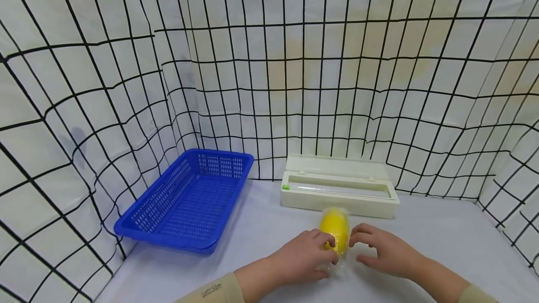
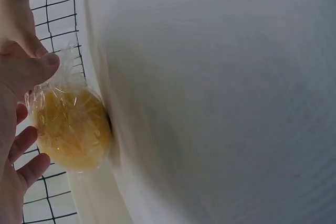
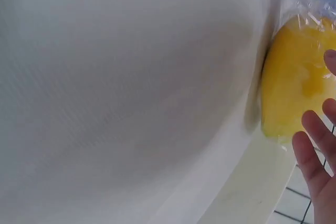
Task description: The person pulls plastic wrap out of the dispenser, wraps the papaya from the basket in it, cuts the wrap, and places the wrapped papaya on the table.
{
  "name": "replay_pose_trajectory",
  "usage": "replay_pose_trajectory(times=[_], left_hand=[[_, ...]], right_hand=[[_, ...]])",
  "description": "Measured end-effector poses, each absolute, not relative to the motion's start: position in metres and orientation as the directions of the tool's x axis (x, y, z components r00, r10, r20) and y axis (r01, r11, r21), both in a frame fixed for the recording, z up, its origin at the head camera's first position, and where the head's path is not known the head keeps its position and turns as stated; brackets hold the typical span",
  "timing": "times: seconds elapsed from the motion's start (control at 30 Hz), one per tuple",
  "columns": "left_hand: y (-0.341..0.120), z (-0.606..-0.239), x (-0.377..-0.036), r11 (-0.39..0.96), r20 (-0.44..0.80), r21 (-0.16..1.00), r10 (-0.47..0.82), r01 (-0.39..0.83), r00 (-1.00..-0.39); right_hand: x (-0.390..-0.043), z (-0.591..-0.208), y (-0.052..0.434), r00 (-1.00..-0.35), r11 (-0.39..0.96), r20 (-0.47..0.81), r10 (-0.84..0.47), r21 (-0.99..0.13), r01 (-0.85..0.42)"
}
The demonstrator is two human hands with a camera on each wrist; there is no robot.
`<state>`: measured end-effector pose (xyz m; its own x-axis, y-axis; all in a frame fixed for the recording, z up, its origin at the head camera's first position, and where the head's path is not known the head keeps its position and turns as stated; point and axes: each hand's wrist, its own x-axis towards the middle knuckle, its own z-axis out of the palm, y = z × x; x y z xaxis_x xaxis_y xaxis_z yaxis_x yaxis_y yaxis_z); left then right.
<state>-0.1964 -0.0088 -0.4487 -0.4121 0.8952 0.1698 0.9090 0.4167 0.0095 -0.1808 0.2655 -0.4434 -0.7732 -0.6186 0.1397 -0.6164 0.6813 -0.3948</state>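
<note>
basket: blue basket (image 1: pixel 187 202) sits off to the left on the table (image 1: pixel 442 242), nothing in it that I can see

left hand: left hand (image 1: pixel 301 258) has its fingers curled onto the yellow fruit (image 1: pixel 335 229), pinching the cling wrap round it

fruit: sits right between both hands, long axis pointing away toward the wrap dispenser (image 1: pixel 338 186) just behind it

right hand: right hand (image 1: pixel 385 251) is just right of it, fingers loosely bent, tips at the wrap; can't tell if it's actually gripping

nearer hand: left, it's the one in contact

Both hands (image 1: pixel 337 254) flank wrapped yellow fruit (image 1: pixel 335 229).
</note>
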Motion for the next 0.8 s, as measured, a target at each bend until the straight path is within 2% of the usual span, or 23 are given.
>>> replay_pose_trajectory(times=[0.1, 0.27, 0.37, 0.5, 0.67, 0.8], left_hand=[[-0.009, -0.451, -0.199, 0.397, 0.152, -0.016, 0.908, 0.918, -0.390], [-0.010, -0.452, -0.204, 0.410, 0.176, -0.010, 0.899, 0.912, -0.402], [-0.009, -0.452, -0.206, 0.417, 0.187, -0.002, 0.893, 0.909, -0.409], [-0.008, -0.452, -0.206, 0.419, 0.210, 0.029, 0.885, 0.908, -0.415], [-0.009, -0.451, -0.203, 0.419, 0.228, 0.090, 0.874, 0.903, -0.428], [-0.011, -0.450, -0.201, 0.448, 0.184, 0.217, 0.854, 0.867, -0.487]], right_hand=[[-0.178, -0.444, 0.260, -0.710, 0.659, 0.192, -0.678, -0.269, -0.702], [-0.180, -0.449, 0.251, -0.533, 0.538, 0.296, -0.793, -0.070, -0.840], [-0.183, -0.452, 0.247, -0.452, 0.486, 0.325, -0.831, 0.029, -0.873], [-0.188, -0.456, 0.242, -0.377, 0.447, 0.358, -0.854, 0.133, -0.885], [-0.189, -0.459, 0.238, -0.306, 0.408, 0.413, -0.857, 0.183, -0.894], [-0.187, -0.457, 0.235, -0.309, 0.413, 0.464, -0.830, 0.140, -0.900]])
